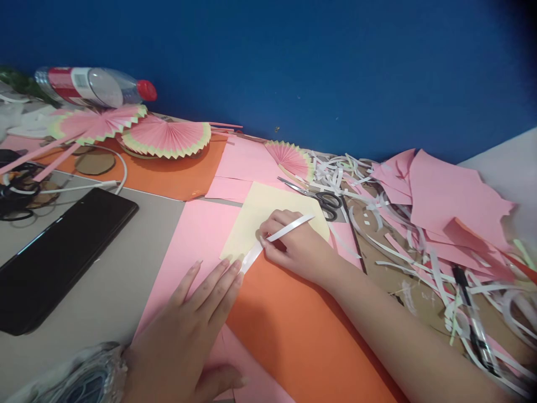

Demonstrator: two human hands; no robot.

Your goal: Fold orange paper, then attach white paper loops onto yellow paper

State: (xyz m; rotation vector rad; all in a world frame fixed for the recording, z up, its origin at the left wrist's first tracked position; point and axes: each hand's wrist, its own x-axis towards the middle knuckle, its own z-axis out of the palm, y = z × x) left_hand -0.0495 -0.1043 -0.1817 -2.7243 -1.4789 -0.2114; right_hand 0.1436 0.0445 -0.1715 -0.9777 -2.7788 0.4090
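Observation:
My right hand [293,240] pinches a narrow white strip [289,228] between thumb and fingers, its free end pointing up to the right. From the pinch, white strip runs down to the fingertips of my left hand [201,302]. That hand lies flat with its fingers spread over pink paper [168,274], touching the strip's lower end. Under my hands lie a pale yellow sheet [268,198] and an orange sheet [285,336]. Beyond my right hand, black-handled scissors [327,201] rest at the yellow sheet's far edge.
A black phone [67,252] lies at left. Pink pleated paper fans [168,137] and a plastic bottle [96,87] stand toward the blue wall [268,67]. At right are white paper scraps [377,212], cut pink sheets [453,196] and a pen [474,319].

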